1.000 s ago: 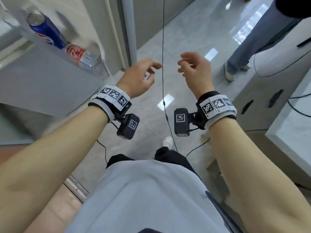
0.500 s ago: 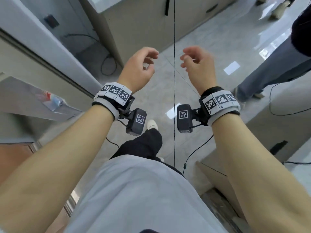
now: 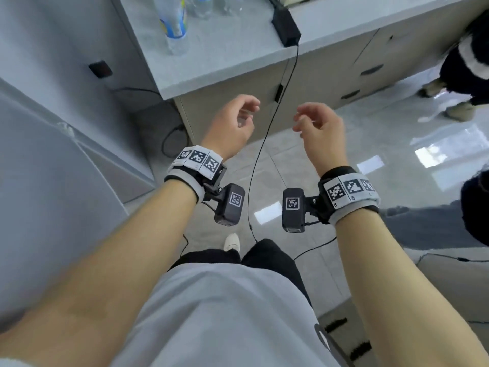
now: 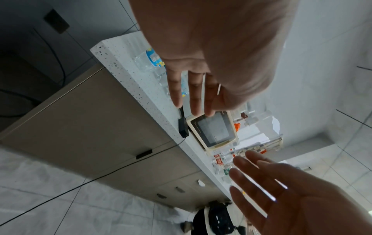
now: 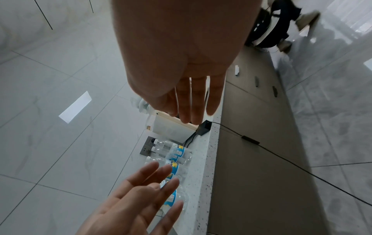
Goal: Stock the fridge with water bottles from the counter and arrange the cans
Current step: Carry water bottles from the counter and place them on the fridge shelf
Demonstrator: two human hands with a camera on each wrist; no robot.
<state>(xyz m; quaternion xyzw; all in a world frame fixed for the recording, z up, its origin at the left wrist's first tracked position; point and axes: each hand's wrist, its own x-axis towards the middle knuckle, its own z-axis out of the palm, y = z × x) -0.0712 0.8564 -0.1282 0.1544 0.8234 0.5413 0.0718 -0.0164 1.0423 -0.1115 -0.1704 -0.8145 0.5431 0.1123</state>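
Both hands empty. Left hand (image 3: 232, 128) and right hand (image 3: 321, 128) hang loose in the air, fingers relaxed and slightly curled, gripping nothing, out over the floor just short of the counter (image 3: 230, 62) edge.

Water bottles (image 5: 175, 160) stand clustered on the counter top, toward its wall end, upright and close together, some touching. Fridge and cans not identifiable in these views.

Risks from here, my read:
- Bottles packed tight. Reaching for one at the back of the counter likely knocks a neighbour over; clear thin plastic, light, tips easily.
- Black power adapter (image 3: 285, 27) sits at the counter's front edge, its cable (image 3: 264, 144) drops off the counter and runs between the two hands. A reaching wrist or a wrist camera can snag it and drag the adapter off.
- Beige appliance (image 4: 213, 128) sits on the counter next to the adapter; a cable pull may shift it too.
- Squeezing a thin bottle hard deforms it; a loose grip lets it slip.
- Another person (image 3: 473, 62) stands near the far end of the counter; collision possible when turning with a load.
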